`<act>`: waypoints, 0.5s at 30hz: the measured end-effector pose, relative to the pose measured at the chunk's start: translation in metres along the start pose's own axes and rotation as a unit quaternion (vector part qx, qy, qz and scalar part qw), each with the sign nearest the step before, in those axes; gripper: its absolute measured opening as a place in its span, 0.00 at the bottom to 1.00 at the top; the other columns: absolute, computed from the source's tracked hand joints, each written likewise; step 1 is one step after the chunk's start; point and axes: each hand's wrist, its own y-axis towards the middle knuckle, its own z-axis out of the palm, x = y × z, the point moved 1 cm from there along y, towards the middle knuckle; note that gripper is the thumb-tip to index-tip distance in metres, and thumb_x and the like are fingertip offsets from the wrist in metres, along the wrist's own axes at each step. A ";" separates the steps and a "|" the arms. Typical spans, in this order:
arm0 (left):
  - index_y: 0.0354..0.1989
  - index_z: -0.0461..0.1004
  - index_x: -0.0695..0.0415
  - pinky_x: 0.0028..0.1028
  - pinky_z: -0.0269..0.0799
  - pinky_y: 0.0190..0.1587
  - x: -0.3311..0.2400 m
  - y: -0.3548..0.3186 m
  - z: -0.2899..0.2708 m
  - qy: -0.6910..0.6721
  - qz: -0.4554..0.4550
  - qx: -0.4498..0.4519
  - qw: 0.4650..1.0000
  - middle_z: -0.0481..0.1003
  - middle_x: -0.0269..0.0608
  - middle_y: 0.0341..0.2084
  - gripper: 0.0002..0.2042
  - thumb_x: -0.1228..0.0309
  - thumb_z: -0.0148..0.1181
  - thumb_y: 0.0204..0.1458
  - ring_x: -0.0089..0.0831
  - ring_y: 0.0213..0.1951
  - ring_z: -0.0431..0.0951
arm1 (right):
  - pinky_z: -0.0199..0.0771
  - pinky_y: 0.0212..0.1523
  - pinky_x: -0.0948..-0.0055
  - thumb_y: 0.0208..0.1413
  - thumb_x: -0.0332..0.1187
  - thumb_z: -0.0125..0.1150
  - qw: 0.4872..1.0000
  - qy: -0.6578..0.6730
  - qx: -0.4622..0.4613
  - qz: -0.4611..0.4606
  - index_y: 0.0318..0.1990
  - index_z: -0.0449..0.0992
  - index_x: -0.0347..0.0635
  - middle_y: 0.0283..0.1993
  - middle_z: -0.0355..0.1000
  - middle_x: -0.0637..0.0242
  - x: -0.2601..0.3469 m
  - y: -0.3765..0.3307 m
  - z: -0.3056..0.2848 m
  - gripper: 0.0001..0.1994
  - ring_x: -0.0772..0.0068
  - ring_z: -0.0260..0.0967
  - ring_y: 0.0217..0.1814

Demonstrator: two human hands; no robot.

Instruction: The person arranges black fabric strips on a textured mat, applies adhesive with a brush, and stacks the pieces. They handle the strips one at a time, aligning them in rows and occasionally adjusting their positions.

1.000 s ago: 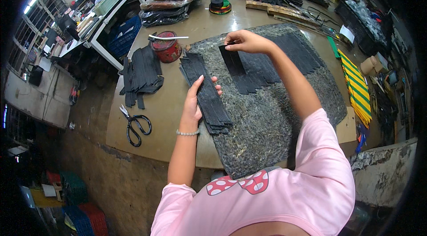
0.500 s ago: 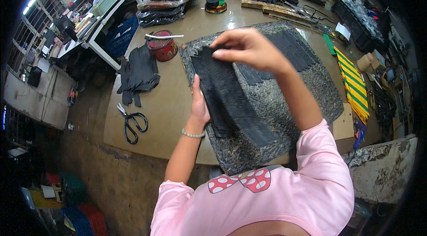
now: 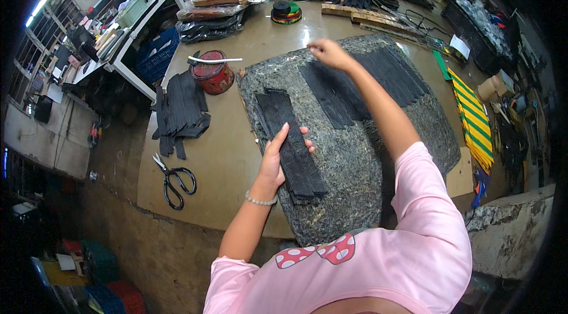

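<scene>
Hands on the mat [image 3: 355, 166].
Left hand [image 3: 278, 157] lay open on strips [image 3: 293, 148]; right hand [image 3: 325, 52] pinched closed at the mat's far edge.

Black scissors [image 3: 175, 182], red tin [image 3: 213, 74] — striped yellow-green cloth [image 3: 471, 114], wooden planks [image 3: 355, 15]
</scene>
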 end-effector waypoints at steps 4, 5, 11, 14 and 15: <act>0.43 0.71 0.64 0.32 0.75 0.41 -0.006 0.000 -0.003 -0.037 0.000 -0.002 0.999 0.77 0.48 0.28 0.21 0.55 0.47 0.59 0.36 0.33 0.78 | 0.59 0.60 0.57 0.52 0.40 0.59 0.985 -0.156 0.069 0.028 0.45 0.78 0.47 0.52 0.67 0.56 -0.033 -0.012 0.034 0.14 0.48 0.60 0.55; 0.43 0.71 0.64 0.32 0.75 0.41 -0.007 0.000 -0.003 -0.042 -0.001 -0.002 0.999 0.77 0.48 0.28 0.21 0.55 0.47 0.59 0.36 0.33 0.78 | 0.58 0.60 0.59 0.51 0.39 0.61 0.986 -0.156 0.062 0.012 0.43 0.78 0.46 0.51 0.68 0.57 -0.035 -0.013 0.037 0.13 0.50 0.60 0.56; 0.43 0.71 0.65 0.31 0.75 0.41 -0.009 0.002 -0.003 -0.009 0.026 -0.018 0.999 0.77 0.48 0.28 0.21 0.56 0.46 0.59 0.36 0.33 0.78 | 0.68 0.50 0.64 0.44 0.33 0.68 0.984 0.073 0.146 0.078 0.36 0.77 0.42 0.41 0.75 0.59 -0.030 0.009 0.027 0.12 0.59 0.70 0.48; 0.43 0.71 0.65 0.32 0.75 0.41 -0.009 0.002 -0.004 0.009 0.027 -0.018 0.999 0.77 0.49 0.28 0.21 0.56 0.46 0.59 0.37 0.33 0.78 | 0.71 0.43 0.71 0.48 0.30 0.66 0.985 0.086 0.143 0.034 0.38 0.75 0.38 0.37 0.75 0.64 -0.016 0.011 0.020 0.11 0.71 0.71 0.40; 0.43 0.71 0.65 0.32 0.75 0.41 -0.009 0.002 -0.004 -0.002 0.026 -0.014 1.000 0.77 0.49 0.28 0.21 0.56 0.46 0.59 0.37 0.33 0.78 | 0.70 0.42 0.74 0.49 0.29 0.65 0.983 0.093 0.149 0.058 0.38 0.74 0.36 0.36 0.75 0.66 -0.009 0.009 0.014 0.10 0.75 0.70 0.39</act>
